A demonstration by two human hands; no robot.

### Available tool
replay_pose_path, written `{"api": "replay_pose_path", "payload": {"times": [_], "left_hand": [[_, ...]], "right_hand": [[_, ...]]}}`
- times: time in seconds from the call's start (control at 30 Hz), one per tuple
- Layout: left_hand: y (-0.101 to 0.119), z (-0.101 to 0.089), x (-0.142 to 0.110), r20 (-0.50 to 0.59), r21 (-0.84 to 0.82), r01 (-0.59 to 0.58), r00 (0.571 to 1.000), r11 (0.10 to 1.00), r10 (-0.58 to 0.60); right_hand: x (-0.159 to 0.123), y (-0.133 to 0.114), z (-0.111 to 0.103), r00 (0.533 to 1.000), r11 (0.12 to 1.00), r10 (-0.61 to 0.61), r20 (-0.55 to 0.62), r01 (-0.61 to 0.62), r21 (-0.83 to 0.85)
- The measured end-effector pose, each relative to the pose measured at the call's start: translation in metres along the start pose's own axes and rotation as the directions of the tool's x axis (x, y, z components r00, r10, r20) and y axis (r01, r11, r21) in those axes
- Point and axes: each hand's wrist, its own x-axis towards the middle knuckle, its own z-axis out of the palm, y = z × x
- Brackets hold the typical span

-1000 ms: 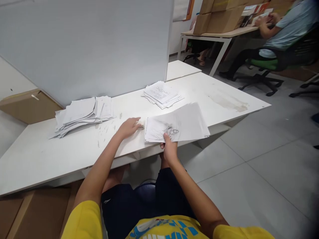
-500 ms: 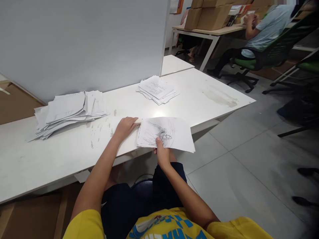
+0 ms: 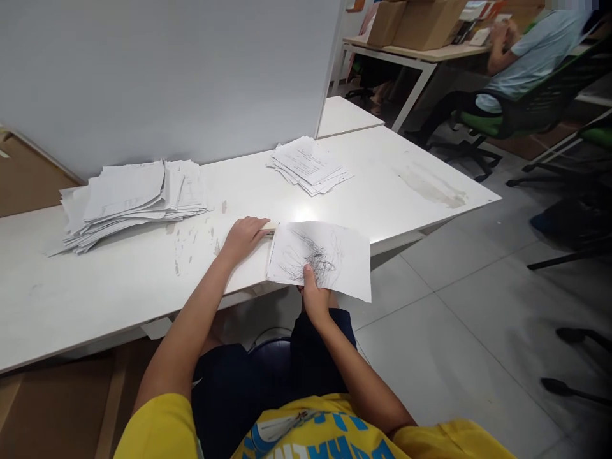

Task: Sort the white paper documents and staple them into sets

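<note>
My right hand (image 3: pixel 316 299) grips a thin stack of white sheets (image 3: pixel 351 261) by its near edge, thumb on top and fingers underneath. Dark pencil-like scribbles cover the middle of the top sheet. The stack overhangs the table's front edge and its right corner bends down. At the stack's left edge, my left hand (image 3: pixel 243 241) rests on the table, closed around a small cream-coloured tool (image 3: pixel 271 225) shaped like a stapler. Most of that tool is hidden under the fingers. Its end meets the paper's edge; whether it bites the sheets I cannot tell.
On the white table (image 3: pixel 229 204) lie a thick, uneven paper pile (image 3: pixel 129 197) at left and a smaller printed pile (image 3: pixel 308 164) at the back. A grey partition (image 3: pixel 167 76) stands behind. Across the aisle, a person (image 3: pixel 521 70) sits on a green chair (image 3: pixel 540 111) near cardboard boxes (image 3: pixel 425 25).
The camera view has shifted slightly. The held sheets have tilted a little, their right corner lower. More of the cream-coloured tool shows beside my left fingers.
</note>
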Motion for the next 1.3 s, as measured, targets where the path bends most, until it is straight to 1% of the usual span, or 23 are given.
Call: {"api": "replay_pose_path", "payload": {"times": [0.07,0.1,0.13,0.27,0.43,0.57,0.8,0.83,0.9,0.97,1.0,1.03,1.1,1.13,1.17,1.2,1.23,1.27,1.3], "left_hand": [[0.001,0.0,0.0,0.003,-0.005,0.005,1.0,1.0,-0.005],[0.001,0.0,0.0,0.009,-0.002,0.003,1.0,1.0,-0.003],[0.002,0.0,0.0,0.017,0.003,0.002,1.0,1.0,-0.002],[0.004,0.0,-0.001,0.028,0.01,0.006,1.0,1.0,-0.006],[0.006,-0.001,-0.001,0.004,-0.015,-0.025,1.0,1.0,0.025],[0.007,0.0,-0.001,-0.014,-0.016,-0.054,0.998,0.998,0.053],[0.006,0.0,0.004,0.109,0.006,-0.063,0.992,0.998,0.062],[0.006,-0.001,0.003,0.112,0.008,-0.063,0.992,0.998,0.061],[0.007,0.0,0.001,0.084,0.012,-0.065,0.994,0.998,0.064],[0.007,0.001,-0.003,0.019,0.02,-0.062,0.998,0.998,0.062],[0.007,0.002,-0.005,-0.017,0.024,-0.058,0.998,0.998,0.058],[0.007,0.003,-0.007,-0.047,0.025,-0.053,0.997,0.998,0.054],[0.006,0.005,-0.01,-0.089,0.019,-0.047,0.995,0.999,0.049],[0.006,0.006,-0.011,-0.1,0.01,-0.047,0.994,0.999,0.048],[0.006,0.006,-0.012,-0.102,-0.001,-0.048,0.994,0.999,0.048],[0.006,0.007,-0.012,-0.098,-0.012,-0.042,0.994,0.999,0.041],[0.005,0.007,-0.013,-0.091,-0.019,-0.03,0.995,0.999,0.028],[0.005,0.007,-0.014,-0.084,-0.021,-0.013,0.996,1.0,0.011],[0.005,0.007,-0.014,-0.077,-0.018,0.004,0.997,1.0,-0.006]], "right_hand": [[0.0,0.003,-0.001,0.996,1.0,0.024,-0.082,-0.025,-0.008],[0.001,0.005,-0.001,0.993,0.999,0.037,-0.108,-0.038,-0.008],[0.0,0.005,-0.001,0.993,0.999,0.042,-0.111,-0.042,-0.003],[-0.001,0.0,0.0,0.995,0.999,0.044,-0.088,-0.042,0.026],[-0.007,-0.021,0.009,0.992,0.993,0.118,-0.037,-0.117,0.018],[-0.009,-0.032,0.016,0.993,0.993,0.111,-0.035,-0.11,0.038],[-0.005,-0.026,0.018,0.99,0.99,0.139,-0.031,-0.138,0.034],[-0.005,-0.025,0.017,0.99,0.99,0.139,-0.019,-0.138,0.041],[-0.004,-0.025,0.015,0.991,0.988,0.131,-0.003,-0.131,0.084],[-0.004,-0.032,0.01,0.993,0.983,0.114,-0.033,-0.107,0.15],[-0.004,-0.038,0.006,0.993,0.98,0.093,-0.077,-0.078,0.182],[-0.004,-0.045,0.002,0.989,0.976,0.061,-0.138,-0.03,0.214],[-0.004,-0.064,-0.004,0.966,0.953,-0.025,-0.259,0.101,0.285],[-0.004,-0.075,-0.005,0.954,0.931,-0.062,-0.293,0.161,0.327],[-0.003,-0.086,-0.003,0.951,0.907,-0.087,-0.296,0.198,0.372],[-0.001,-0.097,0.003,0.96,0.888,-0.097,-0.263,0.203,0.413],[0.001,-0.108,0.014,0.976,0.88,-0.098,-0.195,0.177,0.441],[0.004,-0.117,0.03,0.99,0.883,-0.097,-0.098,0.132,0.45],[0.006,-0.126,0.051,0.996,0.894,-0.093,0.017,0.076,0.442]]}}
